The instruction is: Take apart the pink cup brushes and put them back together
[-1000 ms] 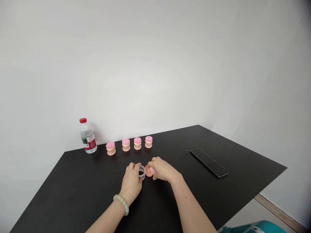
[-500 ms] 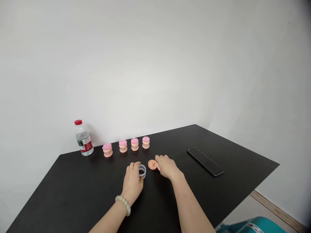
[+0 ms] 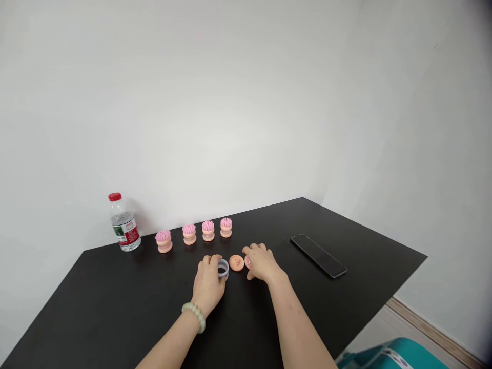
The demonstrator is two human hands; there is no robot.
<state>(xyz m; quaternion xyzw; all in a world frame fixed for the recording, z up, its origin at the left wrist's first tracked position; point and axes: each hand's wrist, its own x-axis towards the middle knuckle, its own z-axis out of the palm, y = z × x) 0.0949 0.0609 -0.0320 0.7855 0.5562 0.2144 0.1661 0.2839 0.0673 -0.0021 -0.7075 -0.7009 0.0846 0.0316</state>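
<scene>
The left hand (image 3: 208, 285), wearing a pale green round-bead bracelet (image 3: 195, 315) at the wrist, is partly closed. Its fingers and thumb curve about the near left side of a translucent greyish-white ring (image 3: 225, 267), gripping it on the black, smooth-topped table (image 3: 115, 307). The right hand (image 3: 263, 263) is half open, palm down, with fingers arched and thumb set apart, over a small pink piece with nubbed bristles (image 3: 248, 262). The hand covers much of this piece; whether it is gripped or merely touched cannot be told.

The ring is smooth and short-walled, its round opening facing upward. To its right, between the hands, a peach-coloured shallow round disc (image 3: 237, 263) lies flat, raised rim and small central stub pointing up; being round, it shows no long axis. The bristled piece is just beside the disc's right side; its exact tilt is hidden.

Beyond the hands, four peach-coloured, waisted round brushes (image 3: 189, 234) with pink bristles stand upright in a row, bristles up. Left of the row stands a clear bottle with a red cap (image 3: 124, 225). At right, a flat black phone-shaped slab (image 3: 319, 255) lies with its long axis running from far left to near right.
</scene>
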